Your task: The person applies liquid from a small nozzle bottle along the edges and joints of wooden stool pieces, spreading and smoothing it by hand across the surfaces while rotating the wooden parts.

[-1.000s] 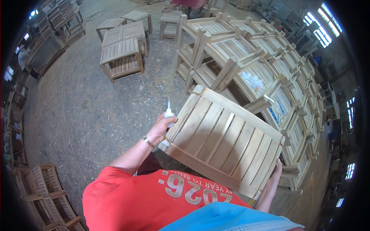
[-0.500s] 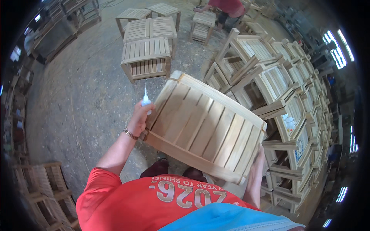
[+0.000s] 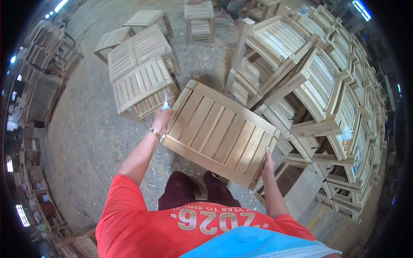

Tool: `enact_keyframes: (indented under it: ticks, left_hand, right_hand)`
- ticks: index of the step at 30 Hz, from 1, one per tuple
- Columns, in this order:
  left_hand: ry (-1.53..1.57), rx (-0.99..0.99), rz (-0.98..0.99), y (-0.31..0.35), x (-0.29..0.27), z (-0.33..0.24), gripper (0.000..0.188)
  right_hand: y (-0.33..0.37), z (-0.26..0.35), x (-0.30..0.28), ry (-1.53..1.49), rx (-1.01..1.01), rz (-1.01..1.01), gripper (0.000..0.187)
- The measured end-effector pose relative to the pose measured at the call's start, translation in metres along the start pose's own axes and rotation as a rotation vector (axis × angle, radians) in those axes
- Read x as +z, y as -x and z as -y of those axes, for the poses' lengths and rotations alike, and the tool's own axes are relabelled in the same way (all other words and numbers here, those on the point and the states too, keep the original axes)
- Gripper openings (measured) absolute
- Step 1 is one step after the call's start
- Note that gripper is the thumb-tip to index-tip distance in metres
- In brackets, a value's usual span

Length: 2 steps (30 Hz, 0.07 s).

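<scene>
A slatted wooden stool or small table [image 3: 223, 123] hangs tilted in front of my legs, its slatted top facing me. My left hand [image 3: 162, 120] is closed at its far-left corner. That same hand also grips a small white bottle [image 3: 165, 105] with a long pointed nozzle sticking up. My right hand [image 3: 268, 164] clasps the right end of the wooden piece, thumb on the top and fingers hidden beneath. The underside and any legs of the piece are out of sight.
Stacked wooden frames [image 3: 301, 81] rise close on the right, a white packet [image 3: 346, 134] among them. Slatted tables [image 3: 142, 84] stand on the concrete floor [image 3: 86, 142] ahead left. Another person [image 3: 234, 6] is beside a slatted stool [image 3: 199, 21] at the back.
The view has swung to the right, bringing the stack nearer. Both hands still hold the wooden piece, now lower and farther from my body; my right thumb has come into sight on top.
</scene>
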State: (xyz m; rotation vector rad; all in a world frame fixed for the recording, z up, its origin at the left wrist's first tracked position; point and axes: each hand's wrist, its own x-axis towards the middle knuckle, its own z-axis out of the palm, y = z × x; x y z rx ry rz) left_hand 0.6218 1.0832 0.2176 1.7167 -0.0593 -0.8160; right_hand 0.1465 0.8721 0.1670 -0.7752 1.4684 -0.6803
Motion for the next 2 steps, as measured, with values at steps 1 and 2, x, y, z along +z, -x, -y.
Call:
enact_keyframes:
  ticks: [1,2]
  left_hand:
    - [-0.027,0.010,-0.006,-0.030,0.003,0.003,0.020]
    - [-0.004,-0.011,0.052,-0.063,0.010,0.004,0.027]
  right_hand:
    - [-0.013,-0.008,0.010,-0.032,-0.004,0.113,0.074]
    - [-0.024,-0.016,0.029,-0.068,-0.009,0.218,0.080]
